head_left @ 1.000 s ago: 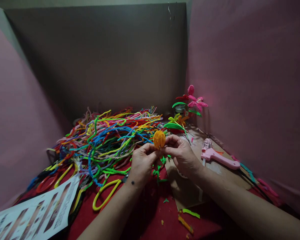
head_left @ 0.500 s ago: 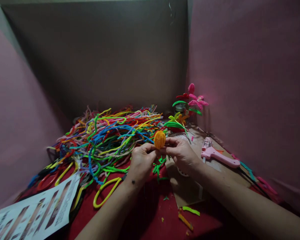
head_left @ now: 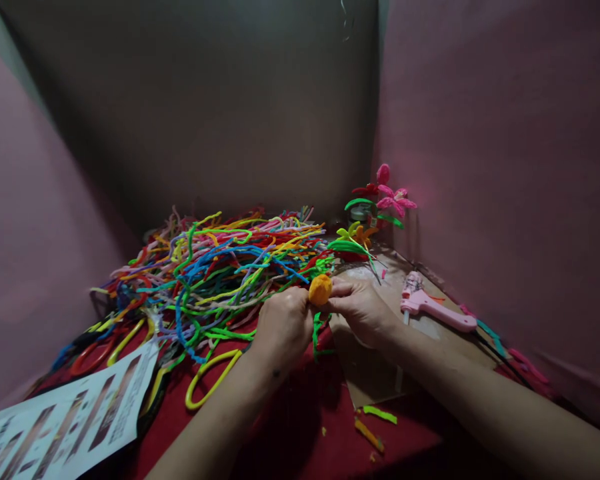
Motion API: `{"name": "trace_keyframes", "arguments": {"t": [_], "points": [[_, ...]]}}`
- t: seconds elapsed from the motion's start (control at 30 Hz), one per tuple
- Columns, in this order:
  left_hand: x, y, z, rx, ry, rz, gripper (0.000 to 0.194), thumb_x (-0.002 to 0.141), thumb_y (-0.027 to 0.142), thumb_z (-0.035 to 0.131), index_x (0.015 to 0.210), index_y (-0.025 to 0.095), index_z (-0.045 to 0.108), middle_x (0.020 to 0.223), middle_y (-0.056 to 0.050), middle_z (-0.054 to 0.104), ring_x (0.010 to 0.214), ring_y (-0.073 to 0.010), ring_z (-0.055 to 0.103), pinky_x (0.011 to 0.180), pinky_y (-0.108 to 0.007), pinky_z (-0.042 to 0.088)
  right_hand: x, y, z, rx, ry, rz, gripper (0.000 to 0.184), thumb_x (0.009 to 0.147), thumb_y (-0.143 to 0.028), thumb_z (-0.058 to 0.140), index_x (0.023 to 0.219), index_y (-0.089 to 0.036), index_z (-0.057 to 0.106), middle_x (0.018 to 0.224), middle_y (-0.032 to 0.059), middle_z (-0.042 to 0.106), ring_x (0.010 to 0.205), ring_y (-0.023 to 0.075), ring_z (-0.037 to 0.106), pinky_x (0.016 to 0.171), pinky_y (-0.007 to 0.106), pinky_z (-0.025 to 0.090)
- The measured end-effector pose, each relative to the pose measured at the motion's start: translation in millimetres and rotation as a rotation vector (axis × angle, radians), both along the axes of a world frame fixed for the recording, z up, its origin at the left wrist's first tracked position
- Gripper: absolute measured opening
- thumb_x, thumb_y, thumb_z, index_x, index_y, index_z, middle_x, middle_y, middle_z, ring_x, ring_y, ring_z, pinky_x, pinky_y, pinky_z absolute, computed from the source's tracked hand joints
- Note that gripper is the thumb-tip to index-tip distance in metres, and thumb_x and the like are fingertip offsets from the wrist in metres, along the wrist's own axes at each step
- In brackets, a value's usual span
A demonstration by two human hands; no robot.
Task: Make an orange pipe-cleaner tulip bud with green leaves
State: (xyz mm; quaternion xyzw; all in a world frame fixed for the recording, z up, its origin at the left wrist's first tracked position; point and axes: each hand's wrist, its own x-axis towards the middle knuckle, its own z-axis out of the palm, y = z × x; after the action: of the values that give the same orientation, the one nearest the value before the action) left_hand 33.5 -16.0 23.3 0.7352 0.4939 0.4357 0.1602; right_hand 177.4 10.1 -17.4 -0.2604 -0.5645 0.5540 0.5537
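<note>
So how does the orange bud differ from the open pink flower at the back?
Shape: the orange bud is compact and rounded; the pink flower has narrow petals spread apart.
Handling: the bud sits between the left hand and right hand; neither touches the flower.
Place: the bud is nearer the camera; the flower is farther back.
Both look fuzzy.
</note>
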Motion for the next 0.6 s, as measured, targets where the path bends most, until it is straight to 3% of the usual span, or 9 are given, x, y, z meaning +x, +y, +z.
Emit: {"name": "trace_keyframes", "arguments": {"t": [0.13, 0.33, 0.6], "points": [[0, -1, 2.3, -0.084, -0.018, -0.085, 0.019, 0.063, 0.004, 0.057, 0.051, 0.019, 0.061, 0.050, -0.003, 0.058, 0.045, -0.0125, 0.046, 0.049, -0.023, 0.029, -1, -2, 0.7, 0.021, -0.009, -0.051, 0.008, 0.063, -0.026, 0.074, 0.070, -0.023, 0.075, 0.077, 0.0015, 0.064, 0.079, 0.0168, 0.054, 0.073, 0.031, 0.041], [1, 0, 9.2, -0.344, -0.147, -0.210, 0.017, 0.071, 0.018, 0.052, 0.060, 0.018, 0.064, 0.045, -0.002, 0.057, 0.039, -0.0120, 0.048, 0.041, -0.021, 0.033, 1, -6, 7.0, 0.032, 0.002, -0.128, 0.006, 0.062, -0.025, 0.075, 0.068, -0.024, 0.075, 0.081, 0.0031, 0.062, 0.083, 0.0184, 0.054, 0.070, 0.032, 0.043], [-2, 1, 18.7, -0.543, -0.154, -0.147, 0.011, 0.066, 0.018, 0.051, 0.056, 0.015, 0.055, 0.041, 0.005, 0.048, 0.034, -0.0082, 0.045, 0.035, -0.018, 0.033, 9, -3, 10.8, 0.013, 0.022, 0.012, 0.010, 0.059, -0.026, 0.077, 0.065, -0.018, 0.074, 0.072, 0.0019, 0.058, 0.068, 0.0132, 0.051, 0.056, 0.025, 0.040]]}}
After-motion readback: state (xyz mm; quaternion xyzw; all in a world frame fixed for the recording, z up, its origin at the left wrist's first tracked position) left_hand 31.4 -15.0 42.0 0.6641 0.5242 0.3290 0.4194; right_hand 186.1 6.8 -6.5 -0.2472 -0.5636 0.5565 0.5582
